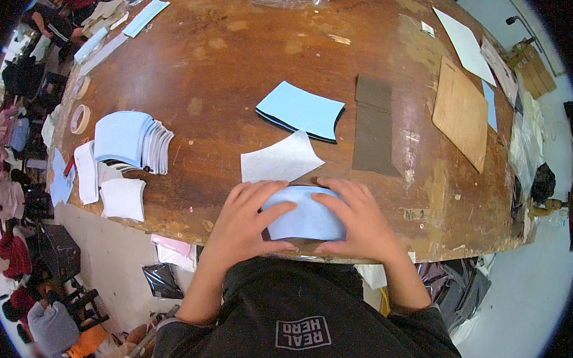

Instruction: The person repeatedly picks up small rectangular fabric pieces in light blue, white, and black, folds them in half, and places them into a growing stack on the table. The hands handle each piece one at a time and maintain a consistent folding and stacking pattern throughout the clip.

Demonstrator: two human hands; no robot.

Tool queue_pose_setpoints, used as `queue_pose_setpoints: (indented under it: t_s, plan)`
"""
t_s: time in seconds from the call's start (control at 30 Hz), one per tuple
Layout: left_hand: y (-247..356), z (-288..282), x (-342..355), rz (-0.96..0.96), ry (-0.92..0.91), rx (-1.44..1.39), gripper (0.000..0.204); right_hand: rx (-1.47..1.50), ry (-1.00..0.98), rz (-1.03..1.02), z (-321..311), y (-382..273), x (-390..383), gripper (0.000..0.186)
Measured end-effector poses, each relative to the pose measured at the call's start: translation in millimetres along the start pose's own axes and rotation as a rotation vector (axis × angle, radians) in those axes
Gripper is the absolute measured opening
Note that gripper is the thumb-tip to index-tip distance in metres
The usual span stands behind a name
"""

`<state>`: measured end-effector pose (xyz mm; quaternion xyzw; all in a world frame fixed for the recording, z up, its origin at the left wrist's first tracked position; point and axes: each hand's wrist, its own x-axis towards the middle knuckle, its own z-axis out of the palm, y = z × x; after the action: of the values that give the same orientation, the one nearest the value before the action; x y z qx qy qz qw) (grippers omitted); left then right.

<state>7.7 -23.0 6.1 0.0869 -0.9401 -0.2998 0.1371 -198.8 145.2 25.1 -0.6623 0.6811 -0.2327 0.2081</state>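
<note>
A light-blue piece [307,216] is gripped between left hand [252,219] and right hand [359,221]; at its eleven o'clock, a white piece [281,160] is laid on the tabletop [255,52]

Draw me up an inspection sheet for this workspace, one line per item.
Surface: brown table, scuffed, with pale worn patches.
Work pieces: light blue piece between the hands; white piece just beyond; blue layered pile with dark edges farther out.
Clutter: pale blue stack and tape roll at left; dark strip and tan panel at right.
Hands: left hand and right hand grip the light blue piece from either side.
Cables: nothing seen on the table.
Surroundings: another person, upper left; cardboard box, upper right.
</note>
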Motion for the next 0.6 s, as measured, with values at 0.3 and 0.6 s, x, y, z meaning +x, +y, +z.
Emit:
queue_pose_setpoints:
  t_s: [0.3,0.6]
  plan:
    - [1,-1,-1,-0.028,-0.037,0.031,0.067,0.065,0.032,0.044,-15,2,-8,0.078]
    - [-1,1,-1,-0.012,-0.017,0.026,0.069,0.244,0.103,0.121,-13,27,-5,0.04]
